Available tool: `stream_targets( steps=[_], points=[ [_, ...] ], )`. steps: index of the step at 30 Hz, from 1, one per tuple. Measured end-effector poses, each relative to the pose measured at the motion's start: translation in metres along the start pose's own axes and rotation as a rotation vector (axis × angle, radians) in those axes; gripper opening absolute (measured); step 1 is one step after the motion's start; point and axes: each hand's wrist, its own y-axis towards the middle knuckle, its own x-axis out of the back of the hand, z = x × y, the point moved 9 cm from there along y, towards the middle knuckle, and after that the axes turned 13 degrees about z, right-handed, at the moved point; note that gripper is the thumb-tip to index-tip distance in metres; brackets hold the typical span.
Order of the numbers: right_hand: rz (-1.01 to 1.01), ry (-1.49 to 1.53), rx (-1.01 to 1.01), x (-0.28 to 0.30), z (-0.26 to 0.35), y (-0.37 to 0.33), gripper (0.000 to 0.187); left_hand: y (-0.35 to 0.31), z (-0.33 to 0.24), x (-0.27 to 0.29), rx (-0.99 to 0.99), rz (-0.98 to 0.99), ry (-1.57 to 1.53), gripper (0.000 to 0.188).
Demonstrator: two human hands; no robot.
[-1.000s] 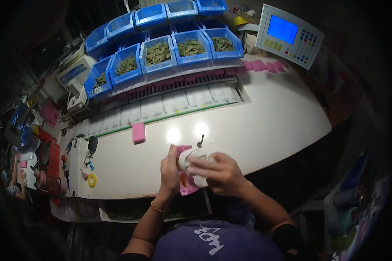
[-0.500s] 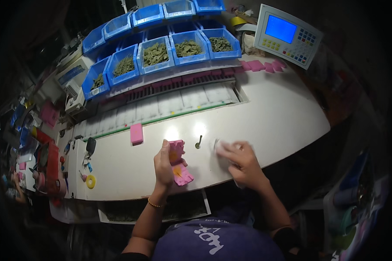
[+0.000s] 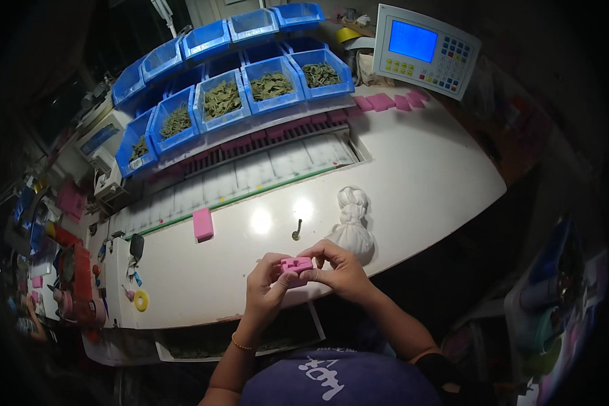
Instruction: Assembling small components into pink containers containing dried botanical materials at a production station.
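A pink rubber mold [image 3: 295,264] is pinched between both hands just above the front edge of the white table [image 3: 413,183]. My left hand [image 3: 266,281] has its fingers on the left end, with the thumb at the near side. My right hand [image 3: 342,272] grips the right end between thumb and fingers. The mold's halves are together, with notches along its upper side. Beyond the right hand lies a white tied cloth pouch [image 3: 352,233]. A small dark green piece with a stem [image 3: 298,230] rests past the mold.
Another pink block [image 3: 203,224] sits to the left near a green strip [image 3: 237,195]. Blue bins [image 3: 214,120] with many small green pieces stand at the back. A control panel with a blue screen [image 3: 426,51] is back right. An open drawer [image 3: 318,321] juts out below the table edge.
My right hand has let go of the white cloth pouch, now lying on the table, and has come left onto the mold. The mold was spread open and is now folded together.
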Motion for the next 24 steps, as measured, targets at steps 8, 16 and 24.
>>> stream_targets(
  steps=[8,16,24],
  points=[
    [0.029,-0.092,0.045,0.001,0.004,0.001,0.036,-0.003,-0.028,0.008,-0.140,-0.144,0.331,0.016],
    [-0.181,-0.699,0.250,0.014,0.023,-0.011,0.024,-0.015,-0.019,0.063,0.194,-0.299,1.149,0.048],
    [-0.151,-0.942,0.198,0.012,0.007,-0.018,0.023,0.050,-0.013,0.128,0.194,-0.423,0.908,0.037]
  ],
)
